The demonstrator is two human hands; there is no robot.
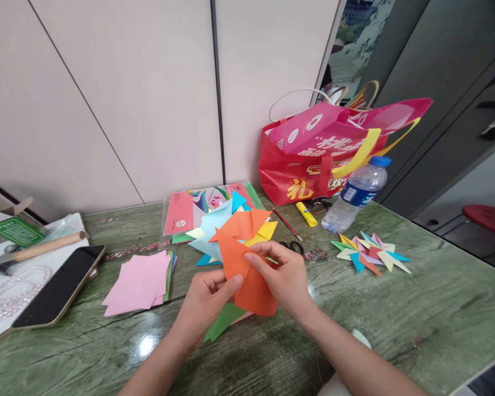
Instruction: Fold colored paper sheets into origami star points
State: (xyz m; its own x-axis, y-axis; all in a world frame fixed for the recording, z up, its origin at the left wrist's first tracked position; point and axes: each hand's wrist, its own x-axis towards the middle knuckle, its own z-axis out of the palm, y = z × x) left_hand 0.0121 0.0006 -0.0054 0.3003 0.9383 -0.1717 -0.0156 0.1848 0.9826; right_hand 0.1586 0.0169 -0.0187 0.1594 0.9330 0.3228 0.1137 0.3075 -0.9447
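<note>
Between my two hands is a partly folded sheet of orange origami paper, held up over the table. My left hand pinches its left edge with the thumb on top. At the upper right, my right hand grips it between thumb and fingers. Behind it lies a heap of folded paper pieces, among them a light blue piece, another orange piece and a yellow piece. Below my hands, a green paper shows partly, the rest covered.
Pink paper squares and a phone lie left. A paper packet, red pencil, glue stick and scissors are behind. Right are a bottle, red bag and multicoloured paper star.
</note>
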